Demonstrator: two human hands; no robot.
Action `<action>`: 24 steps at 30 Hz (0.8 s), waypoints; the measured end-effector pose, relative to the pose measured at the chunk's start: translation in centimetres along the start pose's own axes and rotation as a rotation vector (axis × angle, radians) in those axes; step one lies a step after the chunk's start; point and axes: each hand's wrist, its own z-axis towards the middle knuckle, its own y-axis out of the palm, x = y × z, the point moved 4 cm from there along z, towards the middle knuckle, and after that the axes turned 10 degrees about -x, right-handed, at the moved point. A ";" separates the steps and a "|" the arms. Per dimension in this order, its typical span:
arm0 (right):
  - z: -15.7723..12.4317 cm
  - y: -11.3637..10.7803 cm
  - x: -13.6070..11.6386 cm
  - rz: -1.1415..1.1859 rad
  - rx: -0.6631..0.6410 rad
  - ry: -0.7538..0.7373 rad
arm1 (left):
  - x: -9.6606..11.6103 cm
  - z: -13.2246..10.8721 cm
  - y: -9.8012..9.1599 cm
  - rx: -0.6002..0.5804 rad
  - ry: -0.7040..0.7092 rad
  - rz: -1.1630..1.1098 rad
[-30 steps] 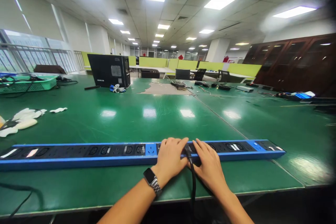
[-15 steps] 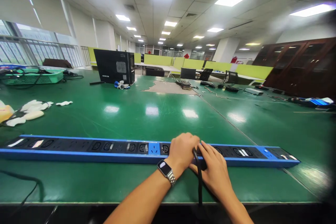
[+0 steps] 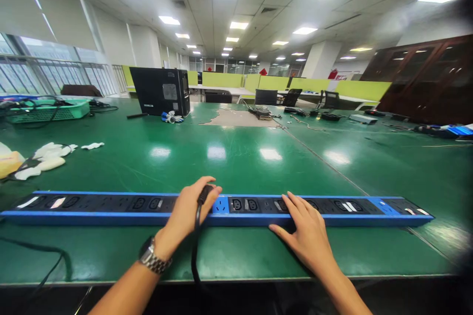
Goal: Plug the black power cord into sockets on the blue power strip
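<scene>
The table (image 3: 236, 162) carries the power strip (image 3: 111, 209) near its front edge, long axis running left to right. The right hand (image 3: 308, 236) lies flat on the strip right of centre, fingers spread. The left hand (image 3: 186, 214) grips the plug (image 3: 204, 193) over the strip's middle, tip seemingly pointing down. Its cord (image 3: 194, 251) trails off the edge; a snag could tilt the plug against a socket.

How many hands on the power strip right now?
2. Left hand grips a black plug over the power strip, left of its blue centre socket; right hand rests flat on it, further right.
</scene>
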 end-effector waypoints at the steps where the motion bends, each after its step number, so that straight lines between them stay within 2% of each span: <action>1: 0.0 0.0 0.0 -0.001 -0.001 0.003 | 0.3 -0.3 0.8 -0.024 -0.018 0.063; 3: 0.0 -0.1 0.0 -0.007 0.001 0.000 | 1.0 -0.5 1.8 -0.044 -0.062 0.208; 7: 0.0 0.0 -0.1 -0.034 0.003 -0.022 | 2.1 -0.2 2.6 -0.078 -0.093 0.400; 13: 0.0 0.2 0.1 -0.044 0.000 -0.026 | 3.6 -0.2 4.0 -0.153 0.003 0.534; 20: -0.1 0.2 0.1 -0.075 0.019 -0.049 | 1.9 -0.3 2.9 -0.100 -0.115 0.453; 24: -0.1 0.3 0.1 -0.086 0.017 -0.045 | 1.9 -0.1 3.4 -0.150 -0.073 0.503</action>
